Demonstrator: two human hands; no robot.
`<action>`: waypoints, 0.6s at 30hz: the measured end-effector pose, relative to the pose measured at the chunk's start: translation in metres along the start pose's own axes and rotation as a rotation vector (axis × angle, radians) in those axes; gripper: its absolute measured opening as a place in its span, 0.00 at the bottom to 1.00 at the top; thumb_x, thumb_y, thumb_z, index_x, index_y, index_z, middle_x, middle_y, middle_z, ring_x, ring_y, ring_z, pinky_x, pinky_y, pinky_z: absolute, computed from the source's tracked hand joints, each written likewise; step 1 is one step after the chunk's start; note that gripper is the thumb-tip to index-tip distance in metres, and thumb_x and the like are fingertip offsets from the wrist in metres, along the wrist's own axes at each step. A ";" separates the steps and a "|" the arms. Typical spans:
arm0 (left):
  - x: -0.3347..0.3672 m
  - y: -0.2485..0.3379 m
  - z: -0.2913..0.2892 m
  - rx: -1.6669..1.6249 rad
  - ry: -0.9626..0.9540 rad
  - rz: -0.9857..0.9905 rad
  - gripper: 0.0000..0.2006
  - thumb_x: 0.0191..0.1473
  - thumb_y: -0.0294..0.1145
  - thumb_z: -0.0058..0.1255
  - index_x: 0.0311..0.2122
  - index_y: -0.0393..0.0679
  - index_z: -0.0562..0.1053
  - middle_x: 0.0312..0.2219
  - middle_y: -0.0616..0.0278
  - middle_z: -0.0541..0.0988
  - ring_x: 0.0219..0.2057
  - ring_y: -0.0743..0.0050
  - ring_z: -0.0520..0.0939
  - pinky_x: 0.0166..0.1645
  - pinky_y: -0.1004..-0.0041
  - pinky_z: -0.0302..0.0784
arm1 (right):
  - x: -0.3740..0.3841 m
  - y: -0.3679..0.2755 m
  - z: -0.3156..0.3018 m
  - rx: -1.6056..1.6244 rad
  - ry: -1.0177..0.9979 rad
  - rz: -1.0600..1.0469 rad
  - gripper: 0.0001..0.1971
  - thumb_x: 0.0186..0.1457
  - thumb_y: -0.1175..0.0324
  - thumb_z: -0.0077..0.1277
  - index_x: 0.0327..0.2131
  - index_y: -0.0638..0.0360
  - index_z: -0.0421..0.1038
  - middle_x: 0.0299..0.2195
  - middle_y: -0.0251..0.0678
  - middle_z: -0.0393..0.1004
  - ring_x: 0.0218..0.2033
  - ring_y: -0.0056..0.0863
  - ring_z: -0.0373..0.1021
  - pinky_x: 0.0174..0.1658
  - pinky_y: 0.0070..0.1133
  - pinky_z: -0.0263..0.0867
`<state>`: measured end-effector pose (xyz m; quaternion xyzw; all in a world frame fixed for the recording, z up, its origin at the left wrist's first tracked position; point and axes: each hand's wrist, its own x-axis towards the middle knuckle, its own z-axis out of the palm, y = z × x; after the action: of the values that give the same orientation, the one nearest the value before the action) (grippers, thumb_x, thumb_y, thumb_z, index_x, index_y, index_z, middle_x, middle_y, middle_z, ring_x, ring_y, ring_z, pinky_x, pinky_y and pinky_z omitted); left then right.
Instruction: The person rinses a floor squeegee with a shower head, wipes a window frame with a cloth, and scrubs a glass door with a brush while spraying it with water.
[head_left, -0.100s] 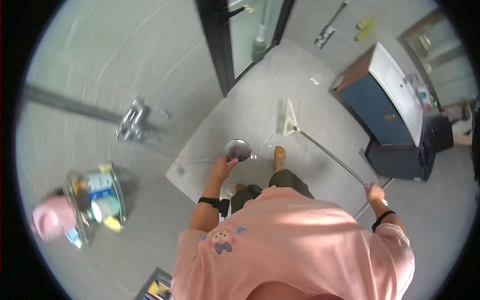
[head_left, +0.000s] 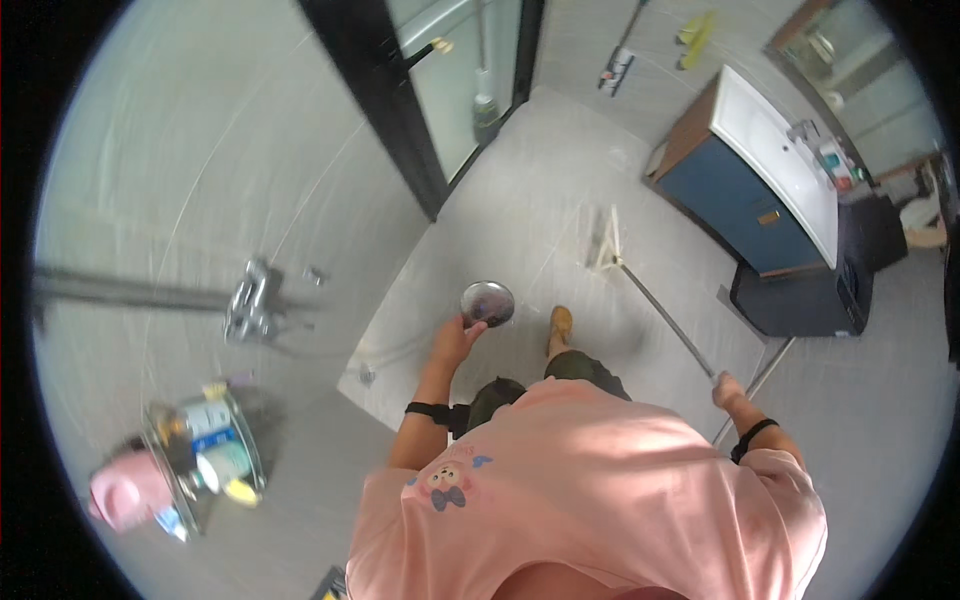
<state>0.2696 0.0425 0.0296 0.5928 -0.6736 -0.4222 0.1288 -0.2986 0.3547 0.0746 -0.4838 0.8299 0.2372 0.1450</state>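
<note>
The left hand (head_left: 455,340) is out in front with its grip pinching the rim of a round metal shower head (head_left: 487,302), which hangs low over the grey tiled floor (head_left: 520,210) near the person's brown shoe (head_left: 561,322). The right hand (head_left: 728,388) has its grip wrapped tight around the long metal handle (head_left: 665,315) of a floor squeegee, whose pale blade (head_left: 604,240) rests on the tiles further ahead. A black-framed glass door (head_left: 400,120) stands to the front left, a blue vanity cabinet with a white basin (head_left: 760,190) to the right. On the wall to the left sit a chrome tap (head_left: 250,300) and a wire shelf of bottles (head_left: 205,450)
</note>
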 end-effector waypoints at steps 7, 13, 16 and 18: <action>0.105 0.142 0.031 -0.088 0.010 0.202 0.20 0.40 0.41 0.59 0.32 0.34 0.69 0.27 0.49 0.77 0.30 0.52 0.77 0.35 0.65 0.71 | 0.107 -0.029 -0.042 0.957 -0.410 0.494 0.07 0.44 0.76 0.50 0.27 0.69 0.65 0.18 0.45 0.67 0.17 0.35 0.68 0.14 0.31 0.60; 0.193 0.217 0.040 0.026 -0.076 0.237 0.15 0.35 0.33 0.62 0.26 0.39 0.68 0.24 0.54 0.76 0.26 0.60 0.77 0.32 0.68 0.71 | 0.239 -0.013 -0.051 1.282 -0.383 0.644 0.04 0.44 0.76 0.46 0.21 0.66 0.62 0.12 0.38 0.61 0.11 0.32 0.62 0.12 0.27 0.56; 0.243 0.247 0.041 -0.009 -0.063 0.230 0.14 0.36 0.33 0.61 0.26 0.39 0.69 0.23 0.55 0.76 0.25 0.60 0.77 0.32 0.68 0.71 | 0.315 -0.023 -0.041 1.581 -0.369 0.636 0.04 0.46 0.77 0.44 0.24 0.63 0.59 0.14 0.36 0.60 0.12 0.29 0.60 0.13 0.26 0.56; 0.281 0.262 0.043 -0.009 -0.055 0.229 0.14 0.36 0.33 0.61 0.26 0.39 0.69 0.23 0.55 0.76 0.26 0.60 0.77 0.32 0.68 0.71 | 0.365 -0.033 -0.029 1.867 -0.347 0.633 0.06 0.47 0.77 0.43 0.28 0.60 0.56 0.15 0.35 0.58 0.13 0.27 0.59 0.13 0.24 0.57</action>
<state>-0.0142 -0.2103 0.0999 0.4997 -0.7382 -0.4238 0.1605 -0.4492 0.0570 -0.0809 0.1086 0.7416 -0.4146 0.5161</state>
